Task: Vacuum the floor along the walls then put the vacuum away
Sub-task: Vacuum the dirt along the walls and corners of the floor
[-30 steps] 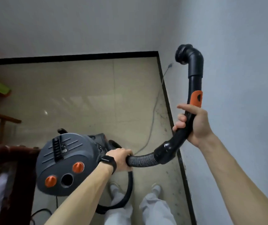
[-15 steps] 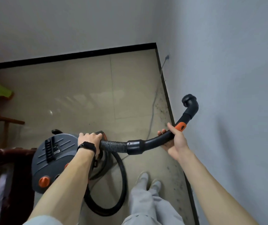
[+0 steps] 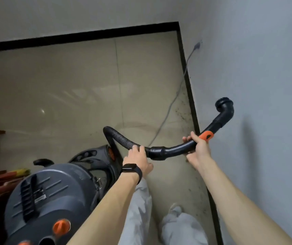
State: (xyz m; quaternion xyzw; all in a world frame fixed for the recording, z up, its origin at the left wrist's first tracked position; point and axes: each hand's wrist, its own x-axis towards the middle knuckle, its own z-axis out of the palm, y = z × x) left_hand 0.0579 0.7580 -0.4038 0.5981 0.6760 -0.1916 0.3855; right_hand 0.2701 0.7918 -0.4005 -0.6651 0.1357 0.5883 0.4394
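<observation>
1 vac (image 3: 53,190) | 1 hose (image 3: 119,138) | 2 hands: L hand (image 3: 139,159) grips hose, R hand (image 3: 200,150) grips handle tube (image 3: 174,149)

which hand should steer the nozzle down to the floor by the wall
Right hand: it grips the rigid tube beside the orange collar, nearest the wall; the left hand holds only the ribbed hose.

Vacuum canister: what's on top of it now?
On the vacuum canister's lid: a black carry handle, two orange knobs and a round opening. The left forearm crosses its right side, hiding what lies beneath. Left hand and right hand grip the hose.
</observation>
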